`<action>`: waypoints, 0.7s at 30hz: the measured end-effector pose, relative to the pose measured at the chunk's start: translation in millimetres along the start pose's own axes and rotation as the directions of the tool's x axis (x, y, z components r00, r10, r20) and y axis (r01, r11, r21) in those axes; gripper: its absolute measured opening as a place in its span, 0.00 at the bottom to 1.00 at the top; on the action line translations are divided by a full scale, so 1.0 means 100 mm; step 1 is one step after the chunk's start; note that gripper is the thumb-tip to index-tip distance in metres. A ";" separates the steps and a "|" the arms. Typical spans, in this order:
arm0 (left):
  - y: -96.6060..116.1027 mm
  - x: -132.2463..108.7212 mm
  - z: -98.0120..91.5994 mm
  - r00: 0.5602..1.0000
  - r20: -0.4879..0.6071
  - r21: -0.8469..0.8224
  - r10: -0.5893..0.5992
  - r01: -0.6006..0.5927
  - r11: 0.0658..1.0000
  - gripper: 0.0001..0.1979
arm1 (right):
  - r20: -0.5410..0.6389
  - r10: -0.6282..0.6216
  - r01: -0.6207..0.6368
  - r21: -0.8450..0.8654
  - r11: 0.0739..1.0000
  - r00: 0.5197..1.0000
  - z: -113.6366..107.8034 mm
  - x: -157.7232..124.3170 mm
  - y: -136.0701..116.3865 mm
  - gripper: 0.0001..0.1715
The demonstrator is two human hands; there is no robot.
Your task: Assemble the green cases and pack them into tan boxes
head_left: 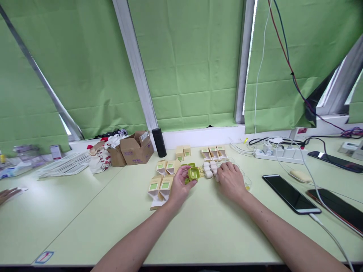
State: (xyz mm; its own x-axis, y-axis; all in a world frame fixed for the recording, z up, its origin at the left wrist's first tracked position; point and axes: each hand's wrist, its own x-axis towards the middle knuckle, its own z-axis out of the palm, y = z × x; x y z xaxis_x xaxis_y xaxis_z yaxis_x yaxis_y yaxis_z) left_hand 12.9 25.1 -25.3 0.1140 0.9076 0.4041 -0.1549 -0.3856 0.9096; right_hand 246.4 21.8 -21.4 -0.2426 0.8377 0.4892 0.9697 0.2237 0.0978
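Observation:
My left hand (181, 185) holds a small green open case (194, 173) between thumb and fingers, its hollow side facing up toward me. More green cases (188, 165) lie just behind it. My right hand (231, 179) is closed, its bent fingertips down at the edge of a cluster of small white rounded pieces (208, 172). What those fingers grip is hidden under the hand. Small yellowish parts (201, 171) lie between the green cases and the white pieces. Left of my left hand stand small open cardboard boxes (154, 187) with green labels.
More small boxes (214, 153) stand behind the white pieces. A black cylinder (159, 142) and a cardboard carton (136, 148) are at the back. Phones (291, 193), cables and a power strip (279, 154) lie right. Another person's hand (10, 193) shows far left.

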 end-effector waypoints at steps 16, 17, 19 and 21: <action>0.05 0.01 0.02 1.000 -0.025 -0.062 -0.011 0.009 0.998 0.30 | 0.316 0.090 -0.204 0.779 -0.593 0.944 0.00 0.04 -0.25 0.21; 0.05 0.01 0.02 1.000 -0.024 -0.063 -0.014 0.013 0.998 0.30 | 0.332 0.076 -0.217 0.756 -0.618 0.940 -0.01 0.03 -0.26 0.21; 0.05 0.01 0.02 1.000 -0.017 -0.066 -0.019 0.018 0.998 0.30 | 0.359 0.058 -0.239 0.723 -0.648 0.932 -0.02 0.03 -0.27 0.21; 0.05 0.01 0.02 1.000 -0.007 -0.068 -0.021 0.021 0.997 0.30 | 0.372 0.041 -0.255 0.709 -0.658 0.927 -0.03 0.02 -0.27 0.22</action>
State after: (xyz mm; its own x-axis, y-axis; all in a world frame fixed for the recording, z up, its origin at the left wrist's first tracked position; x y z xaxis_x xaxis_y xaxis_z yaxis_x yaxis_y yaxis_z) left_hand 14.2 23.6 -20.5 0.1106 0.9167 0.3839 -0.2184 -0.3544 0.9092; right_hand 220.0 15.7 -20.2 -0.1952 0.9714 0.1350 -0.5953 -0.0080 -0.8035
